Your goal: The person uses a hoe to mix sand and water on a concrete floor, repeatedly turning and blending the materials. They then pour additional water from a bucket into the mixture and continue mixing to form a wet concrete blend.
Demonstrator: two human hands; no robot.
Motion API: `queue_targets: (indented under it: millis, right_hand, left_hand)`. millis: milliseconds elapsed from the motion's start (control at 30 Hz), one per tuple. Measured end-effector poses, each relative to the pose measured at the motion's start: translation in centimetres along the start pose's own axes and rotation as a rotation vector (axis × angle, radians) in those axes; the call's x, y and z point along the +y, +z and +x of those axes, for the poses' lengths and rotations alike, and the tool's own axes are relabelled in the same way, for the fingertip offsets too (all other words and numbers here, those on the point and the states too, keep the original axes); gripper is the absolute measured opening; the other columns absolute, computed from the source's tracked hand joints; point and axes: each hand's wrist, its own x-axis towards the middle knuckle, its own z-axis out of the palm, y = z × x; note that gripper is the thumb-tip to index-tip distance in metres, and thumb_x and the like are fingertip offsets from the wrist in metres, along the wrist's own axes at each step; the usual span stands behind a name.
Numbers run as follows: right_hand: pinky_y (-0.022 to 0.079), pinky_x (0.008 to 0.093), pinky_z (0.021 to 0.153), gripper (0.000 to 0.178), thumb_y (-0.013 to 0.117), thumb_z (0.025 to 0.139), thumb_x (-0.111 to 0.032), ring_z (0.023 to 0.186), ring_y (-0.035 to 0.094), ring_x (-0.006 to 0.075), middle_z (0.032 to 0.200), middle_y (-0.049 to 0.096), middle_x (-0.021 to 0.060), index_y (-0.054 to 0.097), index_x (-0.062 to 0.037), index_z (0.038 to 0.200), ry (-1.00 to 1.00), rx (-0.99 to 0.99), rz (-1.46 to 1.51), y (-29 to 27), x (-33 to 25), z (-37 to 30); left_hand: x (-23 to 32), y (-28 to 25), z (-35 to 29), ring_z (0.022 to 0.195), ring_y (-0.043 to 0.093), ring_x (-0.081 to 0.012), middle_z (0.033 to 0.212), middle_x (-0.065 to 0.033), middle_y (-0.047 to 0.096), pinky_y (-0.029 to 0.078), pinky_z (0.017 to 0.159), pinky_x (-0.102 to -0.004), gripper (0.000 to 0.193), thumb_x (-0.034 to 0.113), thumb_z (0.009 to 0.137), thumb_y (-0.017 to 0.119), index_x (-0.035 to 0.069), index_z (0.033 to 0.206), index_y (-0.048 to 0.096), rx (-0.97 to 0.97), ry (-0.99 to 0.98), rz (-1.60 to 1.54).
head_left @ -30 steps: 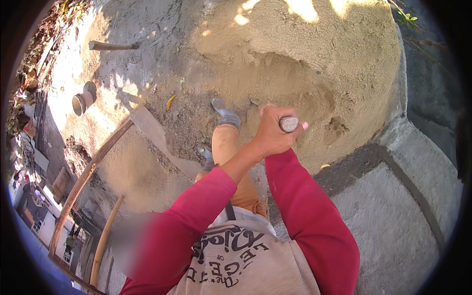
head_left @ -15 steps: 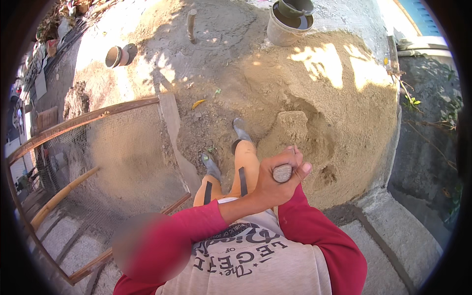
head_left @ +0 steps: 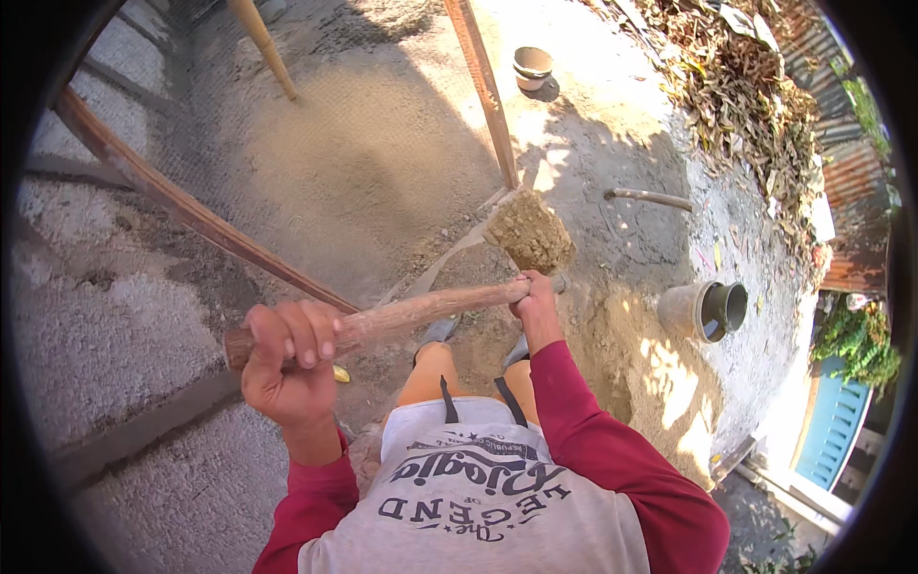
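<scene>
Across the front of my body I hold a hoe (head_left: 421,314) by its thick, slightly curved wooden handle. My left hand (head_left: 287,359) is wrapped round the butt end at the left. My right hand (head_left: 537,295) grips the handle farther along, close to the head. A lump of damp brown sand (head_left: 529,232) rides at the head, just beyond my right hand, and hides the blade. The lump is raised in front of a wood-framed wire mesh screen (head_left: 215,220), near the frame's corner. Sand (head_left: 368,143) shows blurred behind the mesh.
A pale bucket (head_left: 681,311) with a dark container at its mouth stands at the right. Farther off are a smaller bucket (head_left: 532,67) and a short pole (head_left: 650,198) on the ground. The sand pile (head_left: 636,368) lies to my right. A bamboo pole (head_left: 263,48) leans by the screen.
My view and body have turned left toward the mesh screen. The hoe has come up from the sand pile with a lump of sand, and its handle now lies crosswise, hands spread apart.
</scene>
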Motion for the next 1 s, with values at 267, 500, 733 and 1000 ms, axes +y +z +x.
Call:
queue_targets:
  millis: [267,500,733,1000]
  right_hand:
    - [0.051,0.0408,0.062,0.012,0.059,0.090,-0.008,0.063,0.055,0.0211,0.070,0.050,0.0078,0.048,-0.0051,0.086,-0.139,-0.794,-0.263,31.6,12.2,-19.9]
    - [0.050,0.0403,0.067,0.011,0.058,0.089,-0.005,0.062,0.053,0.0180,0.071,0.051,0.0031,0.048,-0.0078,0.086,-0.299,-1.044,-0.168,30.1,6.8,-26.3]
    - [0.049,0.0386,0.064,0.012,0.059,0.086,-0.007,0.060,0.051,0.0186,0.071,0.050,0.0038,0.048,-0.0080,0.080,-0.419,-0.540,-0.024,13.9,-3.0,-16.3]
    - [0.051,0.0389,0.064,0.016,0.054,0.089,-0.011,0.060,0.052,0.0200,0.066,0.051,0.0031,0.046,-0.0104,0.076,-0.362,0.087,0.370,-18.9,-12.1,-0.1]
  left_hand:
    - [14.5,-14.2,-6.7,0.061,0.048,-0.0129,0.059,0.0016,0.045,0.036,0.079,-0.0337,0.037,0.032,0.096,0.063,0.016,0.068,0.044,-0.074,0.665,-0.115]
    - [6.2,-19.2,-6.3,0.082,0.054,-0.0181,0.068,-0.0008,0.051,0.034,0.104,-0.0400,0.034,0.029,0.089,0.073,0.014,0.071,0.048,0.161,0.449,-0.533]
    - [-2.6,-18.2,-5.5,0.076,0.052,-0.0197,0.066,-0.0021,0.048,0.039,0.096,-0.0413,0.036,0.033,0.097,0.059,0.011,0.070,0.049,0.098,0.077,-0.541]
    - [-15.8,-0.1,-1.3,0.071,0.051,-0.0206,0.064,-0.0037,0.048,0.040,0.090,-0.0417,0.037,0.031,0.096,0.060,0.012,0.067,0.048,-0.285,-0.533,-0.274]
